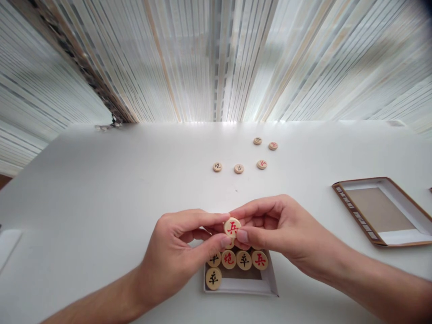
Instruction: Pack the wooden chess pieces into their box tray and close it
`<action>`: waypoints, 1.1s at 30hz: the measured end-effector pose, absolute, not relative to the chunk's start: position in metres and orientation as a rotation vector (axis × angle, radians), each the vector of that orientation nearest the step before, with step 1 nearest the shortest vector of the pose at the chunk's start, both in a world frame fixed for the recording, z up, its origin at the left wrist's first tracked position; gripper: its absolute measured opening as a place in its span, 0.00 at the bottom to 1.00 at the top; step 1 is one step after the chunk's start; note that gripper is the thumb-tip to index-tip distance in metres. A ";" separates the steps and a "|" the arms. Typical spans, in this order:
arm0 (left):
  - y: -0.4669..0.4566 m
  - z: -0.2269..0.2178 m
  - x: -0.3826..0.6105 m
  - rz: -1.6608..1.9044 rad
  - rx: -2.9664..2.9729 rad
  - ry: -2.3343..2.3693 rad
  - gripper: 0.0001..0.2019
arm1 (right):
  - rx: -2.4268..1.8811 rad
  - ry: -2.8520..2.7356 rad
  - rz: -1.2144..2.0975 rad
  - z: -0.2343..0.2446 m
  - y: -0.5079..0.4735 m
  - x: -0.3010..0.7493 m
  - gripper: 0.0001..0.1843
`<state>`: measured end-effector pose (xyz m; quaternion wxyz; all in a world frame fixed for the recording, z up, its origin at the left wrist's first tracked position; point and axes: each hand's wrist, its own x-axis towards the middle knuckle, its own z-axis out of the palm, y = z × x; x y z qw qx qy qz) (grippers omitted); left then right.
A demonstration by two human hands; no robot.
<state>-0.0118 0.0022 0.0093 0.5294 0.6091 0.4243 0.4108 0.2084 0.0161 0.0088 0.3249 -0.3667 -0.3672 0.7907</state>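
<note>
Being pinched at its rim by both the left hand and the right hand, a round piece with a red sign is held up over the open box. The box is set toward the near edge of the tabletop, with pieces laid in rows. The step in hand seems to be the placing of this piece. Bare room is seen beside the black-marked piece at the box's near left corner, so a slow lowering there may be called for. Five loose pieces can be seen nearer the far edge
</note>
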 end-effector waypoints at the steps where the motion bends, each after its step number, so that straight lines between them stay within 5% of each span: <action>1: 0.001 0.009 -0.012 0.989 1.454 1.012 0.14 | -0.969 -0.962 2.078 0.009 0.016 0.208 0.21; 15: -0.003 0.012 -0.014 1.039 1.871 0.844 0.20 | -1.092 -0.980 2.088 0.017 0.009 0.198 0.19; 33: -0.003 0.012 -0.014 1.087 1.577 0.951 0.20 | -0.912 -0.996 2.126 0.018 0.010 0.201 0.19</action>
